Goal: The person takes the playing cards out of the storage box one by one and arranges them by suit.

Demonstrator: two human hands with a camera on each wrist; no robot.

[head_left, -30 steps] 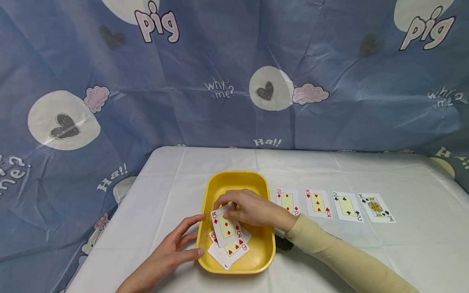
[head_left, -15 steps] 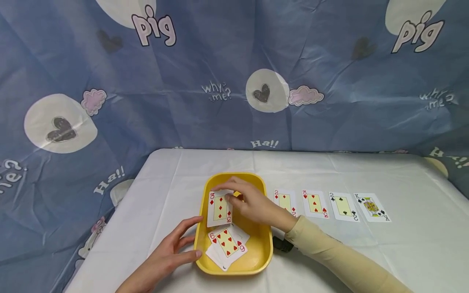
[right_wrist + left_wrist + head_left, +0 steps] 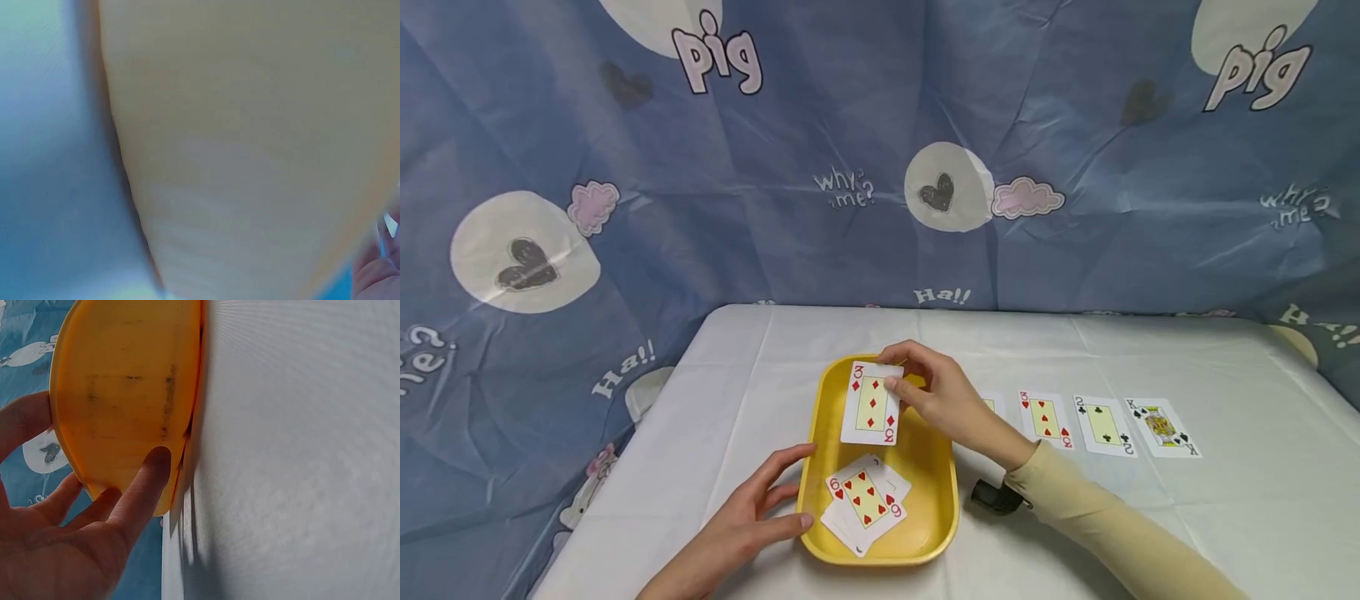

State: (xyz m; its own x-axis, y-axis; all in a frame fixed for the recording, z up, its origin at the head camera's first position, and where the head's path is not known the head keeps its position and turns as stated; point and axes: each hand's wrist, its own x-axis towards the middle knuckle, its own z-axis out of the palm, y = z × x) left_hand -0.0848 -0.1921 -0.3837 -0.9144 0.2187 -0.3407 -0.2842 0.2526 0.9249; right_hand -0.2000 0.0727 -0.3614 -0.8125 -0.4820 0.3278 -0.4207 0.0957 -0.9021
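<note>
My right hand (image 3: 947, 400) pinches a three of diamonds playing card (image 3: 871, 414) by its upper right edge, above the yellow tray (image 3: 953, 500). Below it in the tray lies a six of hearts (image 3: 865, 497), overlapping other cards that are mostly covered. My left hand (image 3: 745, 512) touches the tray's left side with spread fingers. In the left wrist view, the left hand (image 3: 81, 537) has fingertips against the tray's outer wall (image 3: 128, 381). The tray's wall (image 3: 250, 125) fills most of the right wrist view, and only a blurred bit of the right hand (image 3: 378, 275) shows at the lower right.
To the right of the tray, cards lie face up in a row: a partly hidden card (image 3: 992, 402), three of hearts (image 3: 1045, 419), two of clubs (image 3: 1105, 425) and king of spades (image 3: 1162, 427). A white cloth (image 3: 1150, 525) covers the table; a patterned blue curtain (image 3: 820, 242) hangs behind.
My right hand has lifted the three of diamonds off the six of hearts, moving it away from me, then up and right. The left hand stays at the tray.
</note>
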